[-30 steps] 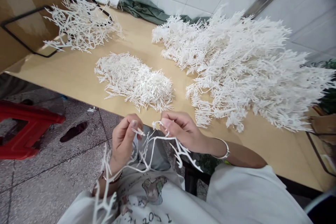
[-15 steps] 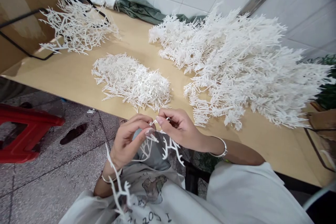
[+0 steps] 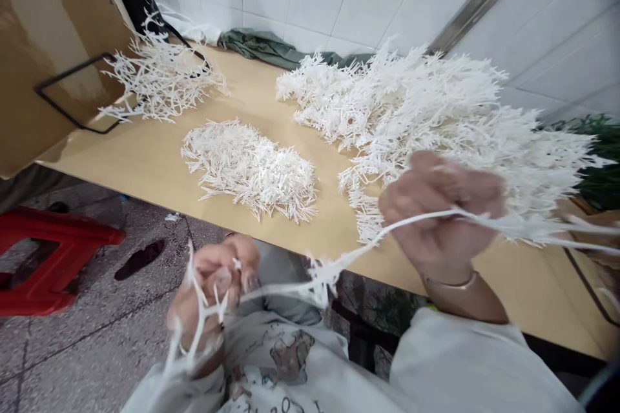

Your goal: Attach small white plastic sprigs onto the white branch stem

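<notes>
Tan worktable (image 3: pixel 145 155) by a tiled wall, heaped with white plastic sprigs.
Both hands clench one white branch (image 3: pixel 339 258); it runs from low left hand (image 3: pixel 213 284) up to raised right hand (image 3: pixel 436 213).

Table (image 3: pixel 145 155) spans frame centre. Small sprig pile (image 3: pixel 249 168) on table near front edge, 12 o'clock from left hand (image 3: pixel 213 284). Big branch heap (image 3: pixel 436 122) at 3 o'clock of pile, behind right hand (image 3: pixel 438 219). Loose branches (image 3: pixel 159 77) at 10 o'clock. Cloth (image 3: pixel 266 48), probably, at table's back edge. Stool (image 3: pixel 53 258) on floor, 9 o'clock of left hand.
</notes>
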Tool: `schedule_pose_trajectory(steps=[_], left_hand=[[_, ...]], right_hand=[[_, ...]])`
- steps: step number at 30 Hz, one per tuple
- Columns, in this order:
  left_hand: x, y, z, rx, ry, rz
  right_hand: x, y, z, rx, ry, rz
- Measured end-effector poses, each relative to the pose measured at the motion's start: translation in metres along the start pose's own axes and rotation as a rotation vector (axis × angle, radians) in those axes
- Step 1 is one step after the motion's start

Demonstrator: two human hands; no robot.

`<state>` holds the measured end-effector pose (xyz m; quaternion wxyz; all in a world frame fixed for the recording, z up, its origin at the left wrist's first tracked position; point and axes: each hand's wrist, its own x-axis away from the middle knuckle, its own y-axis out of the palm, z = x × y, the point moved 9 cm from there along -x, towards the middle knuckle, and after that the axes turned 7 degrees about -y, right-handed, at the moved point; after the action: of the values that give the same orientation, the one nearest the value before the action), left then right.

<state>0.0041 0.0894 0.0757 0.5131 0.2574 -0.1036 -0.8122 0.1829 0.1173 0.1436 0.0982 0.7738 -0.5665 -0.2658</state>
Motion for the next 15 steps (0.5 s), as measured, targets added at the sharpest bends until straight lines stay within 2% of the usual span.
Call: schedule_pose_trajectory(steps=[2,3,6,9,12,15], left_hand=[[-0.003,-0.031,0.010,-0.210,0.021,0.284],[-0.008,-0.039,0.014,-0.298,0.035,0.349],[-0.040,-0.054,0.014,-0.569,0.029,0.403],[-0.075,-0.067,0.012,-0.819,0.085,0.440],[-0.100,-0.076,0.005,-0.978,0.096,0.448],[-0.110,-0.078,0.000,-1.132,0.105,0.439]], right_hand=[[-0.007,-0.013,-0.031,0.097,-0.110,0.073],[-0.009,-0.016,-0.041,0.142,-0.138,0.091],[-0.014,-0.021,-0.052,0.256,-0.136,0.128],[-0.023,-0.020,-0.059,0.359,-0.164,0.161],[-0.040,-0.009,-0.075,0.508,-0.257,0.145],[-0.071,0.008,-0.090,0.561,-0.338,0.129]])
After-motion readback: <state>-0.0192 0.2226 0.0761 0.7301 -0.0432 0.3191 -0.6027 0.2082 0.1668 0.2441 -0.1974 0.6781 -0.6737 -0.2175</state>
